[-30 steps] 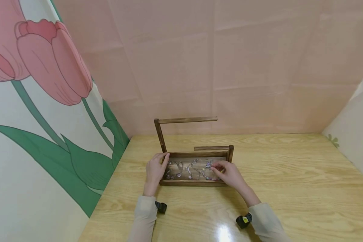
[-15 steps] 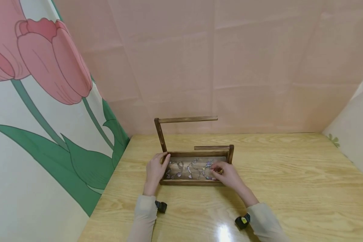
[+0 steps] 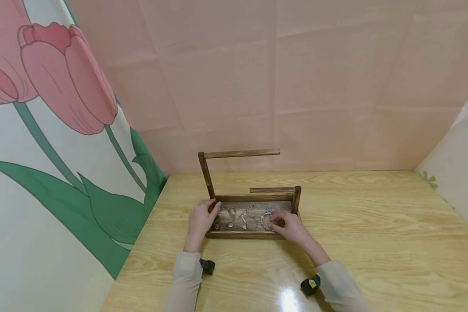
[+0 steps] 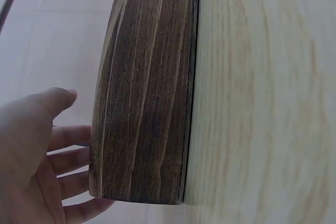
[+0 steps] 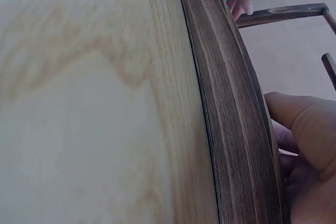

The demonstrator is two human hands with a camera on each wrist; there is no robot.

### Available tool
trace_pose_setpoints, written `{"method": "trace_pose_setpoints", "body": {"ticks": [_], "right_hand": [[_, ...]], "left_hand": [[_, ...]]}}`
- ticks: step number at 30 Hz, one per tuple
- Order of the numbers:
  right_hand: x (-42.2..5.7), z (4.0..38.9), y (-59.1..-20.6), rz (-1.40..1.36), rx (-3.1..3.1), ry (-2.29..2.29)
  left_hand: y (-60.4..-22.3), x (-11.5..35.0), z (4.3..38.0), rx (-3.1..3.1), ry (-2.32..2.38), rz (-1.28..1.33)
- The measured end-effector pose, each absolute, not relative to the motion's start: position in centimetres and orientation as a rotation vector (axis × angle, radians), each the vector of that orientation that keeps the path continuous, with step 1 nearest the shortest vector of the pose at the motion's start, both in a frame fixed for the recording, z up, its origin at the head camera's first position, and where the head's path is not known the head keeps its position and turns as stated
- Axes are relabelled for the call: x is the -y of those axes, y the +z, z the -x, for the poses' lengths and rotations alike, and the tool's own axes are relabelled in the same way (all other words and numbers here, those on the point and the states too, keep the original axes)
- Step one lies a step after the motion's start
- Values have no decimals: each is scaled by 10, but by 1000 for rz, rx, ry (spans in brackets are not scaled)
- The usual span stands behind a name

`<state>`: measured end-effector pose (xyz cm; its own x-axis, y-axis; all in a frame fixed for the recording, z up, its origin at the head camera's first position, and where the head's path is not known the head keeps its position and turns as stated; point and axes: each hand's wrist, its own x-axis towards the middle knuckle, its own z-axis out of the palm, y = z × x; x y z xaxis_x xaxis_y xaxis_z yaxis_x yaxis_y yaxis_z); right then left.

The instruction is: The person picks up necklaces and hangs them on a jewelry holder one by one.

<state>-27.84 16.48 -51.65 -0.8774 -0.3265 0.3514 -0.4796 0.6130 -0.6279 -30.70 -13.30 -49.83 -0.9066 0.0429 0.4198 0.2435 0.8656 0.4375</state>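
A dark-stained wooden jewelry stand (image 3: pixel 246 235) has a shallow tray base and two upright posts with crossbars. Several chain and bead bracelets lie in the tray, including a silver charm bracelet (image 3: pixel 231 224) on the left. My left hand (image 3: pixel 199 219) rests at the tray's left end, its thumb by the rim; the left wrist view shows the fingers spread behind the front wall (image 4: pixel 142 87). Over the tray's right end, my right hand (image 3: pixel 292 226) pinches a pastel beaded bracelet (image 3: pixel 266 222) with thumb and index finger. In the right wrist view that front wall hides the bracelet.
The stand sits on a light wood-grain table (image 3: pixel 374 225). Its tall left post (image 3: pixel 206 173) carries a high bar (image 3: pixel 242 153); a lower bar (image 3: pixel 273 190) joins the right post. A pink cloth backdrop (image 3: pixel 316 86) hangs behind, a tulip-print sheet (image 3: pixel 66 82) at left.
My right thumb and index finger have shifted slightly left and toward me at the beaded bracelet, with a wider gap between them. The left hand has edged slightly down at the tray's end.
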Motion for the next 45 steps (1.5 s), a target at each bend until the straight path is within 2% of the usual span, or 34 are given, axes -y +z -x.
{"method": "trace_pose_setpoints", "body": {"ticks": [17, 45], "right_hand": [[-164, 285, -511, -511, 2814, 1098], [-152, 293, -499, -543, 3059, 887]], "left_hand": [[-497, 131, 307, 2748, -642, 200], [-498, 135, 294, 3038, -595, 310]]}}
